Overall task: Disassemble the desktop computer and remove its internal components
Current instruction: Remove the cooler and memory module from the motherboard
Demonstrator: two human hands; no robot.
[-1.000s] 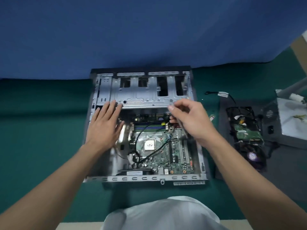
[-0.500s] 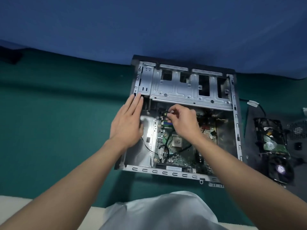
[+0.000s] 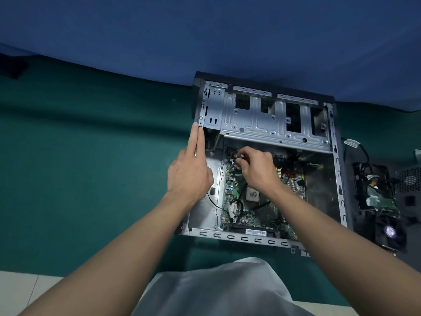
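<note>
The open desktop case (image 3: 268,124) lies flat on a green mat, with its green motherboard (image 3: 262,215) and bare CPU (image 3: 252,194) exposed. My left hand (image 3: 189,176) rests on the case's left rim, fingers straight and together, pointing away from me. Over the motherboard's far left corner, just below the drive cage, my right hand (image 3: 255,167) is curled. Its fingertips pinch a thin tool (image 3: 232,166) whose tip points at the board near a corner screw. Black cables cross the board below the CPU.
Removed parts lie right of the case: a hard drive in a black bracket (image 3: 380,197), a black fan (image 3: 389,231), a perforated dark box (image 3: 410,179) and a labelled cable (image 3: 352,143). A blue backdrop rises behind. My grey-clad lap fills the bottom.
The view has swung left, putting the case right of centre. My left hand slid out to the case's left rim. My right hand moved left and down to the motherboard's far left corner.
</note>
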